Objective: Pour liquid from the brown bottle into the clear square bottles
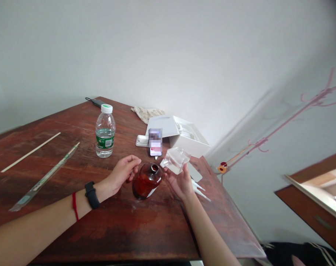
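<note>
A brown glass bottle (147, 181) with a dark red-brown look stands uncapped on the wooden table, its open mouth facing up. Just left of its neck is my left hand (123, 173), fingers curled and thumb drawn in against them; whatever they may hold is hidden. On the bottle's right side, my right hand (180, 181) grips a clear boxy plastic container (175, 159), tilted, with fingers beneath it and the thumb at its right side. The container is slightly above the table, close to the bottle's mouth.
Behind the bottle a phone (156, 143) leans near a white box (188, 138). A half-full water bottle (105, 133) stands left. Further left lie a thin wooden stick (30, 152) and wrapped chopsticks (46, 175). White pointed tubes (201, 190) lie right of my right hand.
</note>
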{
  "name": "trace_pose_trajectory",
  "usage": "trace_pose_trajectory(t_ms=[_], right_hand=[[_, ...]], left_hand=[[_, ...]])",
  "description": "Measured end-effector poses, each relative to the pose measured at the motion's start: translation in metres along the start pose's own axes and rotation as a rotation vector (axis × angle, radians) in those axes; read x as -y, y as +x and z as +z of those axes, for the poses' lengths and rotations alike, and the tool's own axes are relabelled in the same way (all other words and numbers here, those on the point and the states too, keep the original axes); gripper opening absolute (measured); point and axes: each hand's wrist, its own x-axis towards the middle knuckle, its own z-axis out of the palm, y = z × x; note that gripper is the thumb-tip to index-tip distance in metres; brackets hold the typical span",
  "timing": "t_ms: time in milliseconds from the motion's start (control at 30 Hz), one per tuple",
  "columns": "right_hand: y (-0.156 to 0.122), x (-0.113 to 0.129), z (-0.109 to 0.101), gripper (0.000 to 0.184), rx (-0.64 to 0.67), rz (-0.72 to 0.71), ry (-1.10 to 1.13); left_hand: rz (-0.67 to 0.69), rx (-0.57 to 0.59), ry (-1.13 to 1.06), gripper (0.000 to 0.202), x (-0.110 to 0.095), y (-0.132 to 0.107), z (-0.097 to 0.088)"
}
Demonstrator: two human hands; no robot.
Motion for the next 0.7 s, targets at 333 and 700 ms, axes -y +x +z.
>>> trace_pose_trajectory(t_ms=[333,700], right_hand=[[0.0005,-0.0001,-0.0012,0.053,-0.002,-0.013,-0.008],[-0.0014,0.0003,0.0024,0.053,0.002,-0.015,-0.007]], left_hand=[[-0.003,0.004,0.007,0.028,-0.0001,0.0005,-0.0010],[0.009,0.008,0.022,0.029,0.0006,0.0004,-0.0021]])
